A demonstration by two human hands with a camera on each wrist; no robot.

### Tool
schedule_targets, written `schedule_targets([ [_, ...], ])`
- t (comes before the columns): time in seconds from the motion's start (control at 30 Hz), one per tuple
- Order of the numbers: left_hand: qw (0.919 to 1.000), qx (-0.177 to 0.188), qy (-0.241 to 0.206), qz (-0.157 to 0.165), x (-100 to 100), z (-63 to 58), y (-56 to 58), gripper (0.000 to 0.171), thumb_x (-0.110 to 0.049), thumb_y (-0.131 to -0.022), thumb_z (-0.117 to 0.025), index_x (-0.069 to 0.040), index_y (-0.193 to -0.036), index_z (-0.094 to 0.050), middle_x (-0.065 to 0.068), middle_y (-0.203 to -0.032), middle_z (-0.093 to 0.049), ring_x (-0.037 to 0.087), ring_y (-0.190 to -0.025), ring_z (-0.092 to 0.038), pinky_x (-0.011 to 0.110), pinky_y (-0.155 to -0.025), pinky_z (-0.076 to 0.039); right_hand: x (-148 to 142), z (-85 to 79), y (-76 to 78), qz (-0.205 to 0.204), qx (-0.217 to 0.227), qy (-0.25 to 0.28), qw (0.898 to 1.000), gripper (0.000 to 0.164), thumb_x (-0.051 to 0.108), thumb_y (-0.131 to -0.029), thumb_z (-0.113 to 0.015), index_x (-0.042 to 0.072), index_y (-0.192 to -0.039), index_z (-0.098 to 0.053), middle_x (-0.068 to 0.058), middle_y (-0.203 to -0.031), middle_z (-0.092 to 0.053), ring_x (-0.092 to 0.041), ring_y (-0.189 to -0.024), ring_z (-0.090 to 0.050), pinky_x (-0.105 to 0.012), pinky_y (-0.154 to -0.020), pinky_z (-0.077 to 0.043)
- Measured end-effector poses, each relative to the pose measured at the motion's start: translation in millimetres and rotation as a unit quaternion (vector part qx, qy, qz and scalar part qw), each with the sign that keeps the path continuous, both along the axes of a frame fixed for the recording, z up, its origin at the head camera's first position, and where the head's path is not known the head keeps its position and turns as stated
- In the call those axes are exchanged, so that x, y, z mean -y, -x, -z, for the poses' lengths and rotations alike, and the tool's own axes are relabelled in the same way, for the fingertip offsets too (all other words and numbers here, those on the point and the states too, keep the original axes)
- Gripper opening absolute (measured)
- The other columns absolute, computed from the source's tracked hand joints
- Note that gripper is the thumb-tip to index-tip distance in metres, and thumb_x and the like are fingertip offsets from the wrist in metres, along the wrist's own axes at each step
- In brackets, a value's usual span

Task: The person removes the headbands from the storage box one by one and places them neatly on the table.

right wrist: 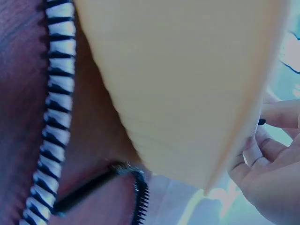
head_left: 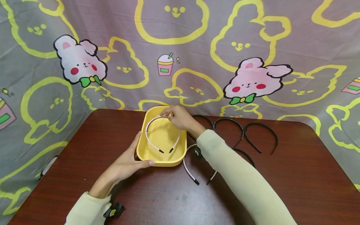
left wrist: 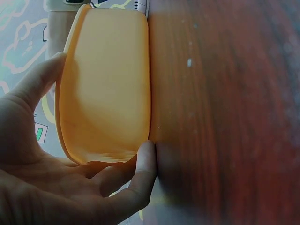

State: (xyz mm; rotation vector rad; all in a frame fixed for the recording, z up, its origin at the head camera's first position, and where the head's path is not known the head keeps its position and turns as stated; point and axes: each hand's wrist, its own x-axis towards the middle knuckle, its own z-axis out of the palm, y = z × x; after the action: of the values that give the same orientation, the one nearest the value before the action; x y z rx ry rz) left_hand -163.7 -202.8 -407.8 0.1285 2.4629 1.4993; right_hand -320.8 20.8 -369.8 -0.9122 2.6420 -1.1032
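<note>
A yellow plastic bin (head_left: 164,163) sits on the table, its outer wall (left wrist: 110,70) filling much of the left wrist view. My left hand (head_left: 125,164) grips it, thumb over the near rim and fingers along the left side. Inside the bin is a pale pink headband (head_left: 152,144) with dark teeth and black tips, its open ends toward me. At its top curve, my right hand (head_left: 180,118) pinches the band near the bin's far end. From the right wrist, the bin's side hides most of that headband, while the hand (right wrist: 269,161) shows beyond the rim.
Right of the bin lie several headbands: a black one (head_left: 262,124), a dark one (head_left: 229,119) and a pale one (head_left: 190,175) partly under my right sleeve (head_left: 236,168). A white-and-black banded headband (right wrist: 61,84) is close to the right wrist. A patterned curtain (head_left: 191,56) hangs behind the table (head_left: 303,168).
</note>
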Motion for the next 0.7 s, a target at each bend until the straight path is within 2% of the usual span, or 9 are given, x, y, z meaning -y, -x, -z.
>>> schedule_targets([
  [0.23, 1.0000, -0.002, 0.002, -0.001, 0.0, 0.1, 0.1, 0.127, -0.030, -0.084, -0.088, -0.020, -0.170, 0.005, 0.012, -0.177, -0.005, 0.038, -0.161, -0.010, 0.062, -0.128, -0.010, -14.7, -15.6, -3.4, 0.023, 0.009, 0.018, 1.000, 0.038, -0.005, -0.100, -0.052, 0.009, -0.124, -0.077, -0.013, -0.113, -0.071, -0.025, -0.092, -0.059, -0.027, -0.071, -0.045],
  [0.33, 1.0000, 0.001, 0.002, -0.004, 0.0, -0.3, -0.1, 0.128, -0.030, -0.083, -0.089, -0.020, -0.170, 0.005, 0.011, -0.178, -0.006, 0.037, -0.161, -0.011, 0.062, -0.128, -0.010, -23.4, -21.8, -5.8, 0.035, 0.011, 0.026, 0.999, 0.038, -0.005, -0.101, -0.052, 0.011, -0.124, -0.078, -0.011, -0.113, -0.071, -0.025, -0.091, -0.058, -0.028, -0.070, -0.045],
  [0.43, 1.0000, 0.005, 0.004, -0.007, 0.3, -0.1, 0.0, 0.128, -0.031, -0.083, -0.089, -0.021, -0.170, 0.005, 0.010, -0.178, -0.006, 0.036, -0.161, -0.011, 0.061, -0.128, -0.010, -33.3, -27.9, -9.1, 0.041, 0.016, 0.038, 0.998, 0.039, -0.004, -0.102, -0.050, 0.010, -0.126, -0.077, -0.012, -0.117, -0.071, -0.023, -0.088, -0.055, -0.029, -0.069, -0.043],
  [0.53, 0.9999, 0.008, 0.006, -0.009, 0.7, -0.1, 0.3, 0.128, -0.031, -0.083, -0.089, -0.022, -0.170, 0.004, 0.009, -0.178, -0.006, 0.036, -0.161, -0.010, 0.061, -0.128, -0.010, -44.2, -32.3, -12.4, 0.046, 0.019, 0.048, 0.998, 0.038, -0.003, -0.104, -0.049, 0.010, -0.129, -0.075, -0.013, -0.124, -0.070, -0.021, -0.092, -0.055, -0.030, -0.072, -0.043],
  [0.7, 0.9999, 0.013, 0.008, -0.008, 0.8, -0.7, 0.7, 0.129, -0.032, -0.083, -0.089, -0.022, -0.170, 0.005, 0.009, -0.178, -0.005, 0.036, -0.162, -0.009, 0.062, -0.128, -0.010, -65.0, -35.2, -16.6, 0.056, -0.001, 0.055, 0.997, 0.035, -0.001, -0.102, -0.054, 0.009, -0.128, -0.075, -0.012, -0.133, -0.067, -0.022, -0.093, -0.056, -0.032, -0.078, -0.046],
])
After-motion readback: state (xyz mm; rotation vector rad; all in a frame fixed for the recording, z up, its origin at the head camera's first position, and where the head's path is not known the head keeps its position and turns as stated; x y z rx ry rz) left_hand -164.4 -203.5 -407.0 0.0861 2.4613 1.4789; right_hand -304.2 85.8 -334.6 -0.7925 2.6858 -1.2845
